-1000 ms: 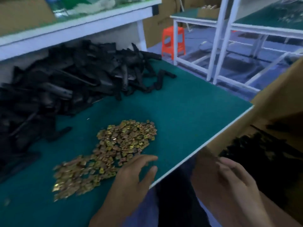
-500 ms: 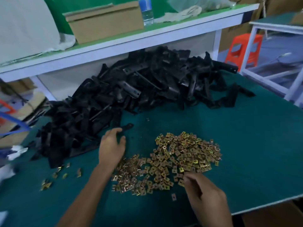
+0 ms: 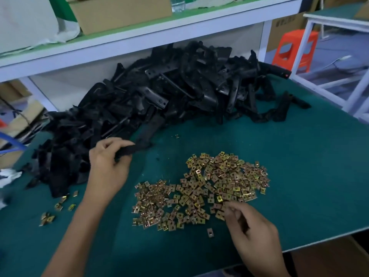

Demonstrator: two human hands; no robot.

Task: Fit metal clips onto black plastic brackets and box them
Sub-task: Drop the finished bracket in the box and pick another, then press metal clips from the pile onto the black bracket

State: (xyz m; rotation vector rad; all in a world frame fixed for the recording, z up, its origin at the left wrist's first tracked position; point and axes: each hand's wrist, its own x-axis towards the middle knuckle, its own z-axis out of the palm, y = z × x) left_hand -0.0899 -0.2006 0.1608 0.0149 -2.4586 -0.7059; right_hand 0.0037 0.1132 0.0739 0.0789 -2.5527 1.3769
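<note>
A large heap of black plastic brackets lies across the back of the green table. In front of it spreads a pile of small brass-coloured metal clips. My left hand grips one black bracket at the near edge of the heap, its end sticking out to the right. My right hand is at the near right edge of the clip pile, fingers curled and pinching among the clips; whether a clip is held is hard to tell.
A few stray clips lie at the left, one single clip near my right hand. A white shelf with a cardboard box overhangs the heap. An orange stool and white table frames stand at the right.
The view swung left from the box beside the table to the workbench. My left hand reached the heap and took hold of a bracket. My right hand came onto the clip pile.
</note>
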